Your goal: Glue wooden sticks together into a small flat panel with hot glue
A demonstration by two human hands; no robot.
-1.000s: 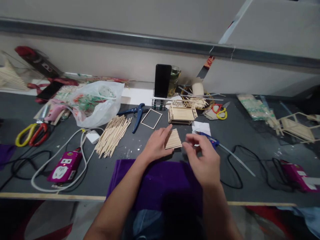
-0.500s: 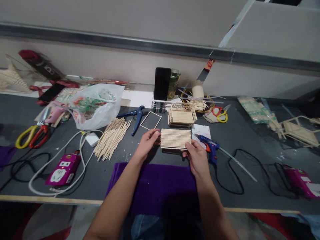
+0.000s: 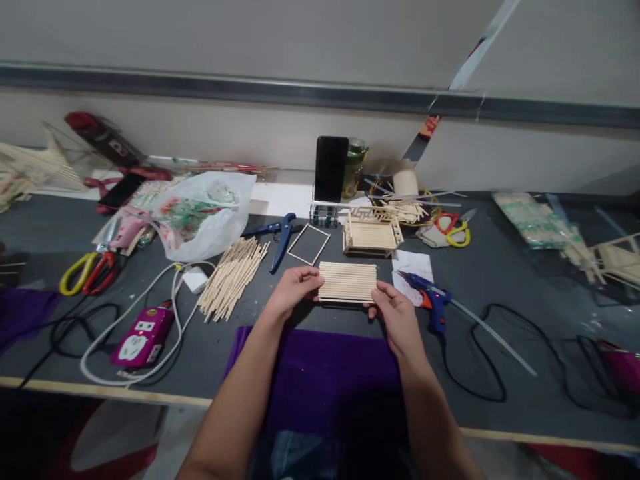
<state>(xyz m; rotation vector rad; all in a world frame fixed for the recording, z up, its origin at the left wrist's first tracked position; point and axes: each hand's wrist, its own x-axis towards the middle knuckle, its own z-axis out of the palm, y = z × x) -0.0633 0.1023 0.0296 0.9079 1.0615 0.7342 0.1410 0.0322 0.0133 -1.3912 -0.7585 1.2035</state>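
Observation:
A flat panel of thin wooden sticks [image 3: 347,281] is held level above the dark table, near the purple cloth. My left hand [image 3: 296,292] pinches its left edge between thumb and fingers. At its right edge, my right hand [image 3: 393,308] grips the corner the same way. Behind the panel stand a small wooden stick structure [image 3: 373,235] and, to its left, a thin stick frame [image 3: 309,227] lying flat. A blue glue gun [image 3: 436,303] lies right of my right hand, partly on white paper [image 3: 417,263].
Loose sticks [image 3: 235,277], a blue cutter [image 3: 283,243] and a plastic bag [image 3: 205,213] are on the left. A phone [image 3: 331,169] stands at the back. Magenta power box [image 3: 143,337], scissors [image 3: 89,272] and cables lie far left. Purple cloth [image 3: 320,380] covers the front edge.
The whole view has shifted slightly, so table items appear further right. My left hand now has its fingers closed on the panel's left edge, and the panel has moved slightly left relative to the wooden structure.

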